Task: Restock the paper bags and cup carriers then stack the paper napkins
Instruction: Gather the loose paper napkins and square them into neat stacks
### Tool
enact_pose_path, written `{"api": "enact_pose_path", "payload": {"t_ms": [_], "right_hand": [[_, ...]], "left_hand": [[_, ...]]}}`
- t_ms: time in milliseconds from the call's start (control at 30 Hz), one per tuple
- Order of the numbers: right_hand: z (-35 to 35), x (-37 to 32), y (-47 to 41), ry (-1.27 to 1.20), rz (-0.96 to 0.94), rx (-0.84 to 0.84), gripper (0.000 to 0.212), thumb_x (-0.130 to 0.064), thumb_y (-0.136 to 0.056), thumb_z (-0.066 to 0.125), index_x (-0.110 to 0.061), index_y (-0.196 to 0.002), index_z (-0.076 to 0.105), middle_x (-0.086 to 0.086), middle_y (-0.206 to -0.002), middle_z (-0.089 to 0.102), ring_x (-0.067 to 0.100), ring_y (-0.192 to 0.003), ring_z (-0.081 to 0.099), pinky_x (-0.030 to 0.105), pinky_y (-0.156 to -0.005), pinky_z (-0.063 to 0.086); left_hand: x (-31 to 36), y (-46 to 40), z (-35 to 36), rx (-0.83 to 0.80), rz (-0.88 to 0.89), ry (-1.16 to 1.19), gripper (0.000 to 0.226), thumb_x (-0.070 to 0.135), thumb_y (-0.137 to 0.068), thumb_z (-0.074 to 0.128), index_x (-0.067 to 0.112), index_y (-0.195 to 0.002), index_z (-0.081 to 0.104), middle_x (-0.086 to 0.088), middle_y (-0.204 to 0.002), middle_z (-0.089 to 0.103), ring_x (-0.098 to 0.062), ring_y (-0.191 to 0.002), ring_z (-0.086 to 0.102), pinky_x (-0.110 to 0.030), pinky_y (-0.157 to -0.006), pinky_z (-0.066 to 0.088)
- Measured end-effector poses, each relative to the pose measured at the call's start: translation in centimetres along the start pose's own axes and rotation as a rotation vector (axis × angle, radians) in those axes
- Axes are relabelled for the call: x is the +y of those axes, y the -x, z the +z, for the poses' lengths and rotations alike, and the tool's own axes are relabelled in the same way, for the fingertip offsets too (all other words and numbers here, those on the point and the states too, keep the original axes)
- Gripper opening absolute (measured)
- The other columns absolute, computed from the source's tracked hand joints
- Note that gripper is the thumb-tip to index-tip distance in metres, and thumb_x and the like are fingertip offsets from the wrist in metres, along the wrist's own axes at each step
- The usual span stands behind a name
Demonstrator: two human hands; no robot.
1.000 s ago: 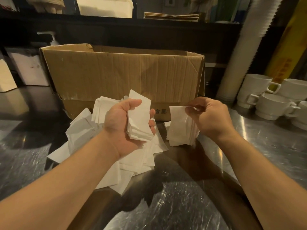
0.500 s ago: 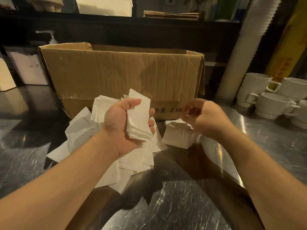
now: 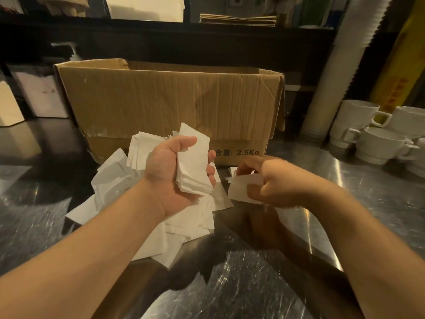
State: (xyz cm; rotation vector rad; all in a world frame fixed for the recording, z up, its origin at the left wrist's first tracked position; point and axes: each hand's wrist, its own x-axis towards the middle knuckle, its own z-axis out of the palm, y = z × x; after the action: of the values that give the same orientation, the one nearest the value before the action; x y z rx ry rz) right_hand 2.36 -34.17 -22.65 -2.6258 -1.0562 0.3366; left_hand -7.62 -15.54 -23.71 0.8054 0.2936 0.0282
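My left hand (image 3: 170, 173) grips a thick stack of white paper napkins (image 3: 194, 166), held upright above the counter. Loose napkins (image 3: 110, 180) lie in a messy pile beneath and to the left of it, in front of an open cardboard box (image 3: 170, 102). My right hand (image 3: 273, 183) pinches a smaller bunch of napkins (image 3: 239, 192) just right of the left hand, low over the steel counter (image 3: 253, 284). A flat pile of brown paper bags (image 3: 238, 19) sits on the back shelf.
White ceramic cups (image 3: 377, 141) are stacked at the right. A tall sleeve of white cups (image 3: 340, 65) leans behind them. A pump bottle (image 3: 73, 51) and white containers (image 3: 39, 93) stand at the back left.
My right hand dropped from chest height toward the counter with its napkins, then lifted them and moved left, closer to the left hand. The left hand stayed in place.
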Motion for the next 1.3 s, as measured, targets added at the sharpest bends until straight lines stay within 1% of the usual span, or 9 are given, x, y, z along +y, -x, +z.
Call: {"api": "enact_pose_path", "payload": {"t_ms": [200,300,433,600,733,867,967,1200,1300], "right_hand": [[0.1,0.2,-0.4,-0.054,0.014,0.196,0.021,-0.022,-0.104,0.056,-0.036,-0.119,0.054,-0.004,-0.116,0.06,0.017,-0.097,0.058,0.017,-0.069,0.05],[0.0,0.5,-0.5,-0.08,0.021,0.283,0.026,-0.017,-0.103,0.057,-0.029,-0.126,0.062,-0.004,-0.119,0.062,0.017,-0.102,0.058,0.016,-0.07,0.045],[-0.7,0.6,0.2,-0.391,-0.124,0.488,0.015,-0.016,-0.1,0.062,-0.03,-0.099,0.064,-0.006,-0.1,0.067,0.013,-0.091,0.064,0.021,-0.07,0.053],[-1.7,0.4,1.3,-1.02,-0.307,0.171,0.02,-0.02,-0.083,0.078,-0.011,-0.1,0.071,0.004,-0.098,0.072,0.023,-0.097,0.07,0.034,-0.086,0.061],[0.2,-0.8,0.7,-0.994,-0.336,0.12,0.022,-0.024,-0.086,0.067,-0.008,-0.1,0.072,0.01,-0.104,0.071,0.027,-0.094,0.066,0.036,-0.083,0.055],[1.3,-1.7,0.2,-1.014,-0.211,0.243,0.012,-0.021,-0.094,0.071,-0.012,-0.1,0.073,0.003,-0.098,0.072,0.022,-0.086,0.067,0.031,-0.071,0.058],[1.6,-2.4,0.3,-1.006,-0.158,0.335,0.007,-0.022,-0.095,0.069,-0.017,-0.098,0.072,-0.005,-0.092,0.073,0.015,-0.083,0.069,0.023,-0.066,0.057],[1.9,-3.1,0.7,-0.803,-0.174,0.436,0.026,-0.03,-0.097,0.064,-0.033,-0.122,0.063,-0.008,-0.121,0.06,0.016,-0.107,0.065,0.035,-0.081,0.064],[1.7,-2.8,0.6,-0.767,-0.169,0.405,0.021,-0.032,-0.099,0.061,-0.034,-0.12,0.064,-0.007,-0.117,0.061,0.014,-0.101,0.065,0.021,-0.067,0.06]], "left_hand": [[-0.1,-0.1,0.0,0.014,0.014,-0.006,0.06,0.029,-0.075,0.066,0.016,-0.133,0.06,-0.013,-0.101,0.069,-0.024,-0.074,0.063,-0.035,-0.069,0.055],[-0.1,-0.2,-0.1,0.018,0.029,-0.007,0.059,0.026,-0.079,0.065,0.018,-0.137,0.057,-0.016,-0.109,0.072,-0.024,-0.073,0.064,-0.036,-0.068,0.056],[-0.1,-0.3,-0.2,-0.02,0.024,-0.027,0.061,0.021,-0.079,0.061,0.016,-0.139,0.054,-0.016,-0.11,0.072,-0.024,-0.074,0.062,-0.037,-0.071,0.054],[0.1,-0.1,-0.1,-0.092,0.034,-0.146,0.056,0.017,-0.078,0.06,0.012,-0.134,0.061,-0.011,-0.102,0.072,-0.029,-0.091,0.061,-0.04,-0.078,0.054],[-0.3,0.6,0.3,-0.213,-0.016,-0.262,0.04,0.026,-0.076,0.065,0.009,-0.109,0.08,-0.014,-0.104,0.071,-0.03,-0.089,0.068,-0.045,-0.088,0.054],[-0.7,0.0,-0.2,-0.32,-0.085,-0.274,0.057,0.049,-0.095,0.058,0.013,-0.14,0.064,-0.019,-0.13,0.058,-0.038,-0.117,0.055,-0.058,-0.109,0.043],[-0.9,-0.1,-0.2,-0.409,-0.129,-0.189,0.07,0.063,-0.096,0.056,0.014,-0.146,0.059,-0.021,-0.134,0.054,-0.04,-0.116,0.057,-0.053,-0.101,0.05],[-1.1,0.6,0.0,-0.348,-0.076,-0.204,0.037,0.036,-0.083,0.074,0.014,-0.112,0.08,-0.018,-0.105,0.071,-0.034,-0.089,0.069,-0.048,-0.084,0.058],[-1.0,0.2,-0.3,-0.309,-0.098,-0.201,0.058,0.032,-0.08,0.079,0.013,-0.133,0.066,-0.02,-0.115,0.066,-0.037,-0.096,0.067,-0.052,-0.092,0.054]]}}
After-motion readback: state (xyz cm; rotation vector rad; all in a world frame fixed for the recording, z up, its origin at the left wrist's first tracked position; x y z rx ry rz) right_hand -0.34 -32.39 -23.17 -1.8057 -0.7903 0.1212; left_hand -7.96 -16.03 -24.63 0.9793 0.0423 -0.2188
